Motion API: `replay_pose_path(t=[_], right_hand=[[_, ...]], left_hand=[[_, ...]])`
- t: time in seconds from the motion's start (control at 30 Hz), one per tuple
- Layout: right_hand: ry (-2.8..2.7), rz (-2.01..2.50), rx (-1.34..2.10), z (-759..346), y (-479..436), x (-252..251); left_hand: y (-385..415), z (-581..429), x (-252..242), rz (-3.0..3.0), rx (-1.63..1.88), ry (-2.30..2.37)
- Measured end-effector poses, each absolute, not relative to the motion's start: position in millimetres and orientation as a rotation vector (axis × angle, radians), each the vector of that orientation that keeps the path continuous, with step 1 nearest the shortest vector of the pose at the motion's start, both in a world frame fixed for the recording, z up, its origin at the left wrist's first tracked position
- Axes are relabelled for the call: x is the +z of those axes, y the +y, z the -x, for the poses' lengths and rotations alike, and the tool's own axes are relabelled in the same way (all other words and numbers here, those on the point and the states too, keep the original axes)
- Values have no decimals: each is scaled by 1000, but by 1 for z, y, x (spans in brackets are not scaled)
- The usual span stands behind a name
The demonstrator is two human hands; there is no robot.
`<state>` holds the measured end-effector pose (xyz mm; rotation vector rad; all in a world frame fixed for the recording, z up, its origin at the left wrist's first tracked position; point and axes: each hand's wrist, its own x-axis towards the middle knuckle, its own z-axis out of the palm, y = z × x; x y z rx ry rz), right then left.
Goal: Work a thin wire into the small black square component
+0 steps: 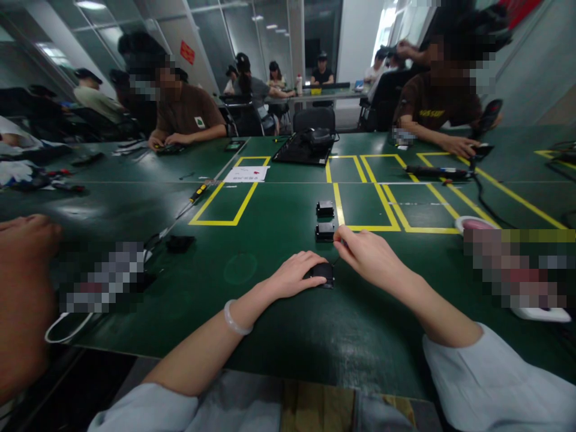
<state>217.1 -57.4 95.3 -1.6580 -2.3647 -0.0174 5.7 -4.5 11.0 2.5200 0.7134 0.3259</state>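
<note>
On the green table, my left hand (297, 274) grips a small black box-shaped part (323, 274), fingers over its top and thumb along its near side. My right hand (362, 249) is closed in a pinch just beyond it. A thin dark wire (335, 261) seems to run from the part up to those fingertips, which hide its end. Two similar black box-shaped parts stand in a column farther out: the nearer one (324, 231) right beside my right fingertips, the other (324, 208) behind it.
Yellow tape rectangles (213, 224) mark the table. A screwdriver (198, 192) and a small black piece (180, 242) lie left, a flat black panel (299, 150) at the back. A white-rimmed tray (540, 313) is right. Another person's arm (22, 300) reaches in left; co-workers sit opposite.
</note>
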Motion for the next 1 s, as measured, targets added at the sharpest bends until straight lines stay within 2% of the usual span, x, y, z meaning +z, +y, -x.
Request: replay_pose_path(t=[1.0], right_hand=[[-2353, 1622, -22, -218, -60, 98]], left_hand=[[-4, -8, 12, -2522, 306, 713]])
